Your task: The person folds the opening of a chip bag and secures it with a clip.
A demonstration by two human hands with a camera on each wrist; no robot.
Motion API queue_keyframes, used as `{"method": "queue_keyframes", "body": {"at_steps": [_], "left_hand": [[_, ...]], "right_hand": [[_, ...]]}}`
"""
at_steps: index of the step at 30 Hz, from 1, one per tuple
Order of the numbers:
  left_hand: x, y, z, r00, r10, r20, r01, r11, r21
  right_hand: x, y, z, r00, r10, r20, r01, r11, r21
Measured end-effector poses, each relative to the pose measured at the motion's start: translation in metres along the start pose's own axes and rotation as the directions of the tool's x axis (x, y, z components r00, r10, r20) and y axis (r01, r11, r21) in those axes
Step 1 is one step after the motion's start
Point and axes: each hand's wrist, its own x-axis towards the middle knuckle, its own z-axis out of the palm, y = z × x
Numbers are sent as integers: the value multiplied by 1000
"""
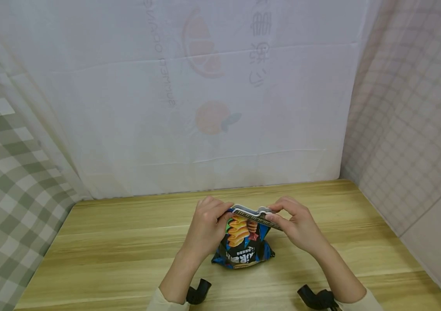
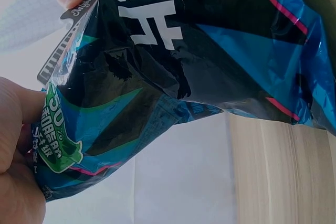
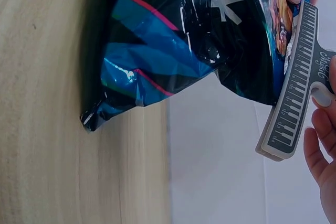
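A black and blue snack bag [image 1: 239,247] stands upright on the table in the head view, its top edge pointing up. Across that top edge lies a long bag clip [image 3: 292,85], dark with a piano-key print. My right hand [image 1: 297,224] pinches the clip's handle between thumb and fingers. At the bag's other top corner, my left hand [image 1: 206,226] pinches the film close to the clip's end. The left wrist view shows the bag's side [image 2: 173,61] large, with the left hand's fingers curled at its corner.
The wood-grain table [image 1: 115,255] extends to both sides. A white printed curtain [image 1: 127,129] hangs behind it, with checked cloth [image 1: 6,207] on the left and a grid-patterned cloth [image 1: 410,129] on the right. Black wrist mounts [image 1: 198,292] sit near the wrists.
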Motion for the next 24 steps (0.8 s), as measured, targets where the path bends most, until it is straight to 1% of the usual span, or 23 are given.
{"method": "queue_keyframes", "body": {"at_steps": [6,16,19,24], "left_hand": [[0,1,0,1000,-3,7,3,1000,9],[1,2,1,1000,4,20,-4,1000,8],[1,1,1,1000,11,20,-11,1000,14],[1,1,-1,1000,14,17,-14,1000,23]], "right_hand": [[3,-2,3,1000,-27,-4,27,1000,7],[5,-4,4,999,-37,15,36,999,7],[5,-3,4,999,-25,24,25,1000,7],[4,-4,5,999,29,29,-29,1000,7]]}}
